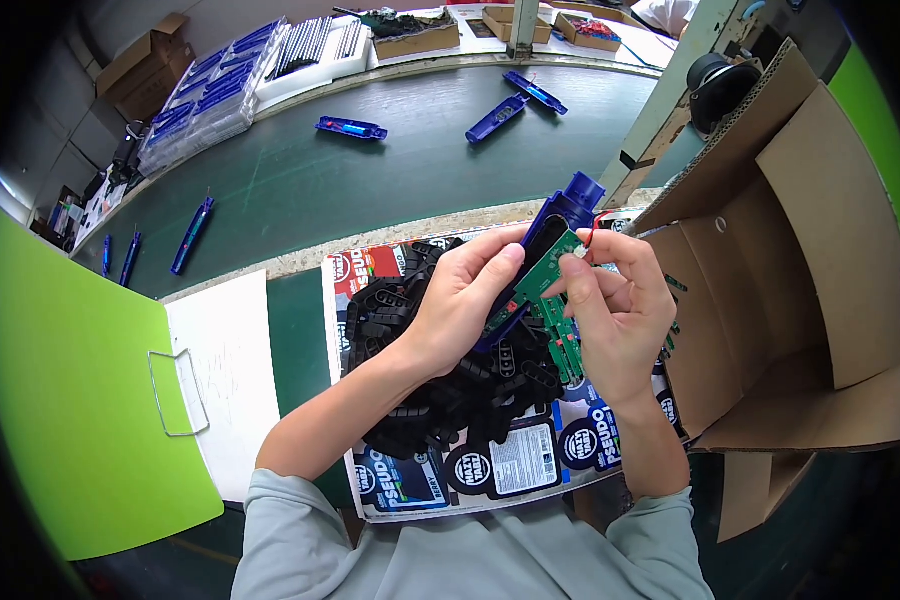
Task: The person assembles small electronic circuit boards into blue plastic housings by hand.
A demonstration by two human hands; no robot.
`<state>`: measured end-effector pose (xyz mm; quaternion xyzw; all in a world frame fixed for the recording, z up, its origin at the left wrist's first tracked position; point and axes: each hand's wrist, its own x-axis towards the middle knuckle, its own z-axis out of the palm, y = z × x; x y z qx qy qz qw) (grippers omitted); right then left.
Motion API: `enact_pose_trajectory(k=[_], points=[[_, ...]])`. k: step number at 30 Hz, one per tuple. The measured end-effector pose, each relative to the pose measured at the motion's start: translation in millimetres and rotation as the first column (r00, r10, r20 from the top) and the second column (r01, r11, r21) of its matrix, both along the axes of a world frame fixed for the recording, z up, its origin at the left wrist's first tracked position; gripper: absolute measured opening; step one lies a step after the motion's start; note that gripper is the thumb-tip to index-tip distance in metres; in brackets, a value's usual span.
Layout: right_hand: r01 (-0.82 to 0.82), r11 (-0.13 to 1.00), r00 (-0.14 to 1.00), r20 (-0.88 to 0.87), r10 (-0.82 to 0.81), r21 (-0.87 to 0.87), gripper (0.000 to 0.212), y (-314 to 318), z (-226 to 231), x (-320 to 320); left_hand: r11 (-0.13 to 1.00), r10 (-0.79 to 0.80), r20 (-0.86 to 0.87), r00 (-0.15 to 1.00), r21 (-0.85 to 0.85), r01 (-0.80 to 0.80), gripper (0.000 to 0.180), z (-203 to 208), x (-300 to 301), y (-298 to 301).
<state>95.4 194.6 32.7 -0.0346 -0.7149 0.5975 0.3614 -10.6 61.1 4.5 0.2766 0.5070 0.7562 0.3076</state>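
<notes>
My left hand (462, 292) is closed round a dark blue plastic housing (574, 202), which slants up to the right in front of me. My right hand (625, 315) pinches the upper end of a green circuit board (542, 275) lying over the housing. Thin red wire (597, 222) shows near the right fingertips. Beneath both hands is a heap of black plastic parts (410, 345). More green circuit boards (564, 352) lie just under the right hand, partly hidden by it. How far the held board sits inside the housing I cannot tell.
Across the back runs a green belt (300, 190) carrying several blue units (351, 128). On the right stands an open cardboard box (760, 290) beside a metal post (660, 110). A lime-green folder (80, 400) with white paper (225, 380) is at left. The heap rests on a printed sheet (410, 505).
</notes>
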Motion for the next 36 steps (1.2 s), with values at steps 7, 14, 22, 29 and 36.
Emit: enact_pose_trajectory(k=[7, 14, 22, 29, 36], points=[[0.269, 0.811, 0.963, -0.115, -0.245, 0.519, 0.031, 10.3, 1.5, -7.4, 1.0, 0.004, 0.017, 1.0, 0.018, -0.004, 0.038, -5.1, 4.5, 0.9], [0.347, 0.824, 0.937, -0.131, -0.324, 0.448, 0.052, 12.1, -15.7, -15.5, 0.999, -0.03, -0.113, 0.993, 0.027, 0.033, 0.04, -1.2, 11.0, 2.5], [0.279, 0.936, 0.956, 0.031, -0.292, 0.214, 0.074, 8.7, -14.5, -15.2, 0.998, -0.012, -0.194, 0.981, -0.059, 0.001, 0.039, -7.3, 12.3, 2.2], [0.036, 0.999, 0.997, 0.07, -0.033, -0.039, 0.045, 31.5, -36.2, -7.3, 0.99, 0.084, -0.264, 0.961, -0.085, -0.11, 0.04, 2.0, -18.3, -1.2], [-0.014, 1.0, 0.986, 0.163, 0.016, -0.017, 0.029, 30.1, -41.9, -16.2, 0.988, 0.034, -0.177, 0.984, -0.14, -0.059, 0.04, -9.7, -19.7, -9.1]])
